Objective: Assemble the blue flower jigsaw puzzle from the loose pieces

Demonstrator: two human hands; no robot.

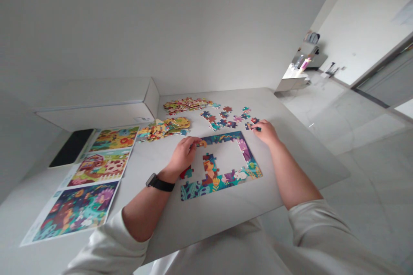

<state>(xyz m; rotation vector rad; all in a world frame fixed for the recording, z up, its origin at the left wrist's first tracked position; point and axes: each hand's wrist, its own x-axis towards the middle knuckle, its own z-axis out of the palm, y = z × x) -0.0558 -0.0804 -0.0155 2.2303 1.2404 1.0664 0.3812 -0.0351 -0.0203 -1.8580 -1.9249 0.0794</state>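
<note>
A partly joined jigsaw puzzle [222, 179] lies on the table, its border pieces framing an open middle. Inside the frame stands a joined strip of pieces with an orange animal [210, 167]. At the puzzle's upper left, my left hand [184, 153] has its fingers closed on a puzzle piece with an orange shape [202, 143]; the fingers hide part of that piece and the left border. My right hand [267, 132] pinches a small dark puzzle piece [257, 129] to the right of the loose pieces. Several loose dark and teal pieces [222, 114] lie beyond the puzzle.
Two heaps of yellow and red pieces [187, 105] [169, 126] lie farther back. A white box [129, 111] stands against the wall. On the left are a sheet with three printed pictures [97, 167] and a dark-screened device [72, 148]. The table's edge [306, 146] runs along the right.
</note>
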